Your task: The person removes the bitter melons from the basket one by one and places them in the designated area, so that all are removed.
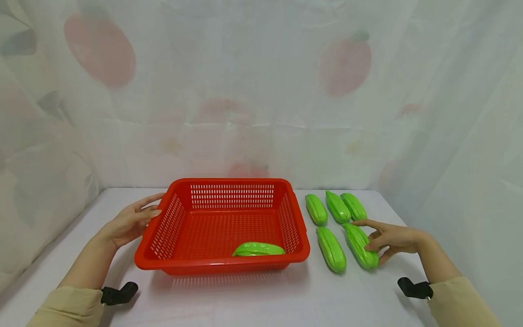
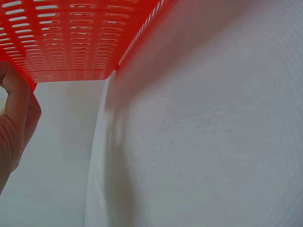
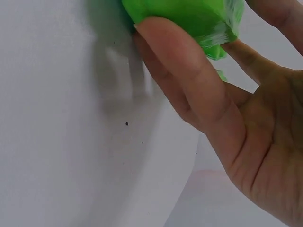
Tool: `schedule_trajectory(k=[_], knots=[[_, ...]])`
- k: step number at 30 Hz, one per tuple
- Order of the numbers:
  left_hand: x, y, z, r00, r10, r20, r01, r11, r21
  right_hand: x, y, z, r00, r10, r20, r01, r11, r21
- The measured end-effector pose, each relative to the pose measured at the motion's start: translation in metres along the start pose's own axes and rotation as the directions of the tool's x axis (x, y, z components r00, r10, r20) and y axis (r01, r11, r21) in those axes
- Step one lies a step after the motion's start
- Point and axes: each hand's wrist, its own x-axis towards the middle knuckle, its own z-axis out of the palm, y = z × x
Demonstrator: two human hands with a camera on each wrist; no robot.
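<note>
A red plastic basket [image 1: 229, 227] with slotted walls stands at the middle of the table, and one green ribbed gourd [image 1: 258, 249] lies inside near its front wall. At the basket's left rim my left hand [image 1: 132, 222] grips the edge; in the left wrist view its fingers are partly out of frame beside the red wall [image 2: 80, 42]. To the basket's right, my right hand [image 1: 390, 238] holds another green gourd [image 1: 359, 245] between thumb and fingers. The right wrist view shows the end of that gourd [image 3: 189, 19] against the fingers, with the table surface close beneath.
Several more green gourds lie right of the basket: one beside it in front [image 1: 331, 250], others behind [image 1: 316, 209], [image 1: 337, 207], [image 1: 353, 206]. A white patterned curtain [image 1: 245, 91] hangs behind the white table [image 1: 245, 304]. Each wrist wears a black mount [image 1: 119, 294].
</note>
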Motion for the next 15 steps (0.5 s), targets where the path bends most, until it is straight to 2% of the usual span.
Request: schedule_trajectory(k=[15], knots=[[-0.0008,0.0009,0.0017,1.000,0.000,0.001,0.000,1.000,-0.024,0.0007,0.0022,0.0018,0.999,0.029,-0.035,-0.029,1.000,-0.002]])
